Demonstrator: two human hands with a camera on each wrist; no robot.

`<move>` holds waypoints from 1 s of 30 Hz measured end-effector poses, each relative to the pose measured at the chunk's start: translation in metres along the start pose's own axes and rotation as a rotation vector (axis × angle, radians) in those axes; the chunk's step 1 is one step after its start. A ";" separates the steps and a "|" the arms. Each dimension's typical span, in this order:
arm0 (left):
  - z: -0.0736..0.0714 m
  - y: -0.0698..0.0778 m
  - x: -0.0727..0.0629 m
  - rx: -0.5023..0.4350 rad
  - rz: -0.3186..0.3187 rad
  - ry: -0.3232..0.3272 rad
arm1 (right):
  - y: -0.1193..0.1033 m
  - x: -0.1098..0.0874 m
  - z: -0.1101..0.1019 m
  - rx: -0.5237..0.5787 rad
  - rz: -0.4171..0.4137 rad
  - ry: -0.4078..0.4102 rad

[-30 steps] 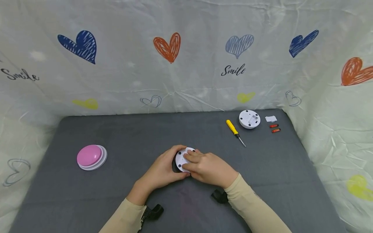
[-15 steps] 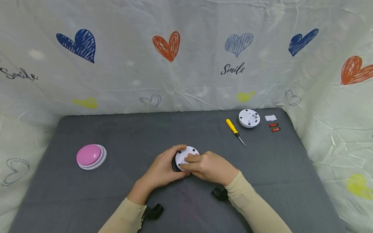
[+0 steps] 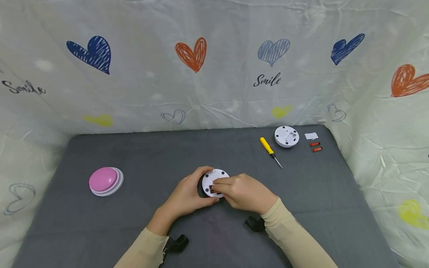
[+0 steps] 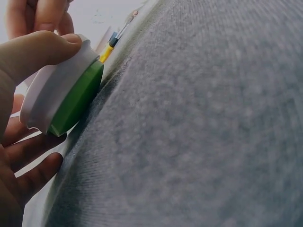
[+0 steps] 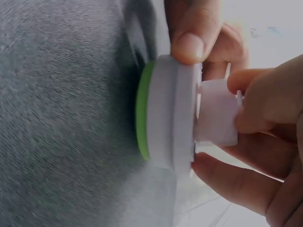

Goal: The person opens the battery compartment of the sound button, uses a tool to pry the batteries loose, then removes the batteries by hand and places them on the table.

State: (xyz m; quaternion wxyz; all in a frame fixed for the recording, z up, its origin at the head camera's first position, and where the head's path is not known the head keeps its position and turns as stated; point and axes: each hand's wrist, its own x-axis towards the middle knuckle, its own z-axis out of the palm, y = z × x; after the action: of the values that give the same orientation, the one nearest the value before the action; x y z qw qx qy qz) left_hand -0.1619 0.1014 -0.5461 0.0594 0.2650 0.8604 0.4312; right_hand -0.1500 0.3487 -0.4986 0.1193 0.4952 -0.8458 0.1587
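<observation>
under my right hand, pinching the white cover, the battery compartment is newly uncovered, so reachable; my left hand grips the round button.

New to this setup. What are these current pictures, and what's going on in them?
There's no robot: these are a person's two bare hands. The wide picture comes from a camera worn on the head, looking forward and down; the two close-ups come from a camera on each wrist.

The left hand holds a round white device, green side down. The right hand pinches a flat white piece at its upturned underside; whether they touch is unclear.

On the grey cloth lie a pink-topped button, a yellow-handled screwdriver, another round white device, a small white piece and two red batteries.
</observation>
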 end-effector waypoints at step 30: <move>0.001 0.002 0.000 0.026 -0.025 -0.004 | 0.025 -0.012 -0.001 0.144 0.172 0.019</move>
State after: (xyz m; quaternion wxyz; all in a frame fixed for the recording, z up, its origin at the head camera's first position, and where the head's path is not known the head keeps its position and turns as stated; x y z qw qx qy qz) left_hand -0.1602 0.1033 -0.5452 0.0630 0.2557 0.8691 0.4188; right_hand -0.1661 0.3705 -0.5058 0.0774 0.4263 -0.8705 0.2334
